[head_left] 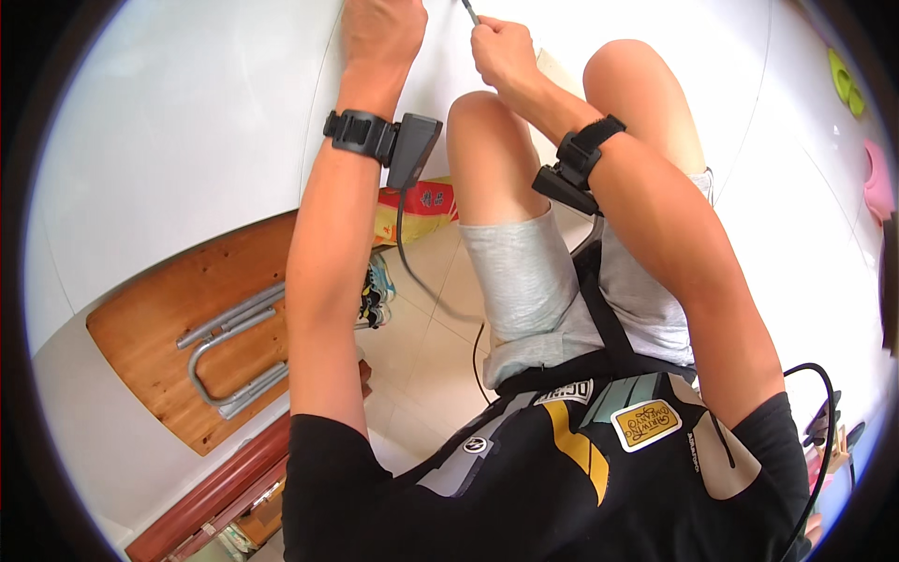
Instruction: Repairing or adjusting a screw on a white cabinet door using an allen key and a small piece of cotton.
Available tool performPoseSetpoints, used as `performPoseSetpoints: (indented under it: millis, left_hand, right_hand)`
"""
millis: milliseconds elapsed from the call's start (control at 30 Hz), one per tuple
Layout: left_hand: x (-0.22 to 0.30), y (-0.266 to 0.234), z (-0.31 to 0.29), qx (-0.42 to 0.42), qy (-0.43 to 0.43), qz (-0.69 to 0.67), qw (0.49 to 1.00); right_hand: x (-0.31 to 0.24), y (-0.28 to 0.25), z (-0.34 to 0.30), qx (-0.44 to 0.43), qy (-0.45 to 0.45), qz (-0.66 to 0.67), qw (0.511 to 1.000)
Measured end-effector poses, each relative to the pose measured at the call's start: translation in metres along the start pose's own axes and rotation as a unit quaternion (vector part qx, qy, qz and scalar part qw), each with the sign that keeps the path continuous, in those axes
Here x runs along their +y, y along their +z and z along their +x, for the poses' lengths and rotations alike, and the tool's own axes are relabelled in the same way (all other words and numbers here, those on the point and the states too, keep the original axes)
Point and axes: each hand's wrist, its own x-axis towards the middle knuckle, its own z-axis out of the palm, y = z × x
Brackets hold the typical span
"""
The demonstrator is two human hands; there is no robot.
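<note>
My right hand (506, 54) is closed around a thin grey rod-like tool (470, 11), held above my bent knees. The tool's far end passes out of the top of the picture, so its kind is unclear. Left of it, my left hand (382, 30) is curled at the upper edge, close to a white panel (187, 103). Most of its fingers are cut off or turned away, and whatever they grip is hidden. A black strapped device (412, 150) sits on my left wrist, and another black device (569, 178) on my right.
A wooden folding table (140, 323) with grey metal legs leans at the left. Beneath my left arm are a red and yellow bag (433, 204) and shoes (376, 295). A cable (405, 244) hangs from the left wrist device. Green slippers (846, 82) and a pink slipper (877, 183) lie far right.
</note>
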Motion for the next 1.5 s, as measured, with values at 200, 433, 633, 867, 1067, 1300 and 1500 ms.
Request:
performPoseSetpoints:
  millis: [200, 433, 633, 867, 1067, 1300, 1500]
  left_hand:
    - [-0.042, 0.04, 0.017, -0.128, 0.116, 0.116, 0.978]
    - [-0.067, 0.1, 0.034, -0.194, 0.169, 0.156, 0.954]
    - [-0.086, 0.119, 0.037, -0.241, 0.158, 0.233, 0.929]
    - [-0.038, 0.012, -0.095, -0.416, 0.064, 0.176, 0.89]
    - [-0.007, -0.079, -0.178, -0.409, -0.057, 0.147, 0.899]
    - [0.043, -0.132, -0.337, -0.47, -0.276, 0.105, 0.832]
    - [0.109, -0.119, -0.374, -0.45, -0.429, 0.042, 0.782]
  right_hand:
    - [-0.005, 0.004, -0.009, 0.049, 0.016, 0.003, 0.999]
    - [-0.01, 0.002, -0.001, 0.086, 0.059, 0.028, 0.994]
    - [-0.018, 0.001, -0.005, 0.139, 0.067, 0.051, 0.987]
    - [-0.014, -0.004, 0.0, 0.046, 0.116, 0.09, 0.988]
    - [-0.014, -0.002, -0.004, 0.005, 0.102, 0.061, 0.993]
    - [-0.045, -0.011, -0.028, -0.109, 0.188, 0.119, 0.969]
    - [-0.05, -0.014, 0.007, -0.062, 0.136, 0.132, 0.98]
